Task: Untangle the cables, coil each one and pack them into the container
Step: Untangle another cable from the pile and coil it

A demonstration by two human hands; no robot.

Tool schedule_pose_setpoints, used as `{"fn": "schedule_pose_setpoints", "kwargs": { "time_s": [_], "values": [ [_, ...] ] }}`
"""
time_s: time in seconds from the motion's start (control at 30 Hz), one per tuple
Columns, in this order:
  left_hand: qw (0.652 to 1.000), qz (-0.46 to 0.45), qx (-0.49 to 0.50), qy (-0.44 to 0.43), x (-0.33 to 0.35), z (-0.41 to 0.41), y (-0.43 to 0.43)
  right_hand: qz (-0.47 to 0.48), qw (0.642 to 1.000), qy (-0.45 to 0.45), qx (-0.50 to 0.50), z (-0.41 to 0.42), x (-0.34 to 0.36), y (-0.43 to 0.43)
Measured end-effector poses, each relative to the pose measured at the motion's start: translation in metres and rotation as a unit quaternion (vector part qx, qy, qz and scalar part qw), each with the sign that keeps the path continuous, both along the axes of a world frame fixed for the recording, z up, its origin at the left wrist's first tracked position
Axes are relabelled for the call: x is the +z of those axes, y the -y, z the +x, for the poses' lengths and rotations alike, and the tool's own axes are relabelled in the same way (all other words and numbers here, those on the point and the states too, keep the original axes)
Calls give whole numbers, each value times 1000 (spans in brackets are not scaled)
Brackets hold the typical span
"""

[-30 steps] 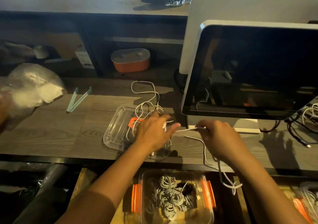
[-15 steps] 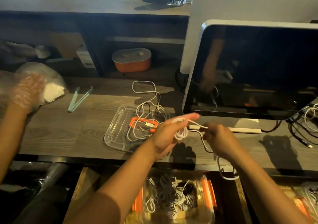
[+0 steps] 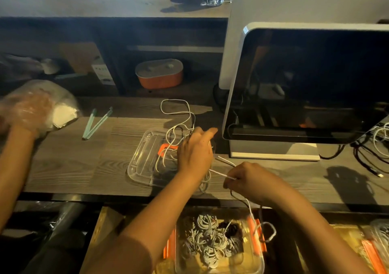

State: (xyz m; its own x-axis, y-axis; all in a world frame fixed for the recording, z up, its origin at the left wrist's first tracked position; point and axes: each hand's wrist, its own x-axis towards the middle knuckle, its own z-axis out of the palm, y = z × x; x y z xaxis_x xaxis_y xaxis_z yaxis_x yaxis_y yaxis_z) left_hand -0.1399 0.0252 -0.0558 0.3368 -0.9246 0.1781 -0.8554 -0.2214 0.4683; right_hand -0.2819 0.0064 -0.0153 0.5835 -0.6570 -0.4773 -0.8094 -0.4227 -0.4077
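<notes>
At 6 o'clock in the view, below the counter edge, the container (image 3: 262,254) already holds a fair heap of coiled cables (image 3: 210,242), so much of the task looks done. Left to do: the loose cable (image 3: 175,105), which lies uncoiled in loops from 12 o'clock of centre down over a clear tray (image 3: 139,158) on the counter (image 3: 63,158). A further tangle (image 3: 373,147) sits at 3 o'clock, beside the monitor (image 3: 315,80).

Left hand (image 3: 195,153): back up, over the tray's right side, forefinger out straight, other fingers curled. It probably grips the loose cable, though the palm side is hidden.

Right hand (image 3: 251,181): at 4 o'clock of the left, near it, pinching the same cable. A taut strand runs between the two hands, and the free end hangs over the container.
</notes>
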Motion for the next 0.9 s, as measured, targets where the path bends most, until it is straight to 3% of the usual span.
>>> {"fn": "schedule_pose_setpoints", "kwargs": {
  "time_s": [0.17,0.33,0.4,0.47,0.53,0.6,0.7,0.8,0.9],
  "values": [
    [996,74,-49,18,1,1,5,-139,987,19,-76,-8,-9,3],
    [976,165,-138,-28,0,-3,-1,-58,963,162,-207,-24,-9,22],
    [969,191,-155,18,-3,-1,-3,-56,974,133,-173,-33,-6,30],
    [970,196,-129,69,-9,9,-2,-54,995,33,-79,-38,-5,35],
    [969,219,-79,78,-17,25,-2,-52,998,-29,-17,-42,-6,38],
    [964,255,-38,64,-23,40,-4,-47,999,-27,-4,-46,-6,40],
    [955,293,-57,-4,-27,46,-8,28,983,151,-104,-48,-3,39],
    [946,287,-105,-112,-27,37,-14,80,913,326,-230,-43,0,37],
    [931,296,-151,-153,-27,29,-16,61,868,375,-321,-37,-6,40]
  ]
}}
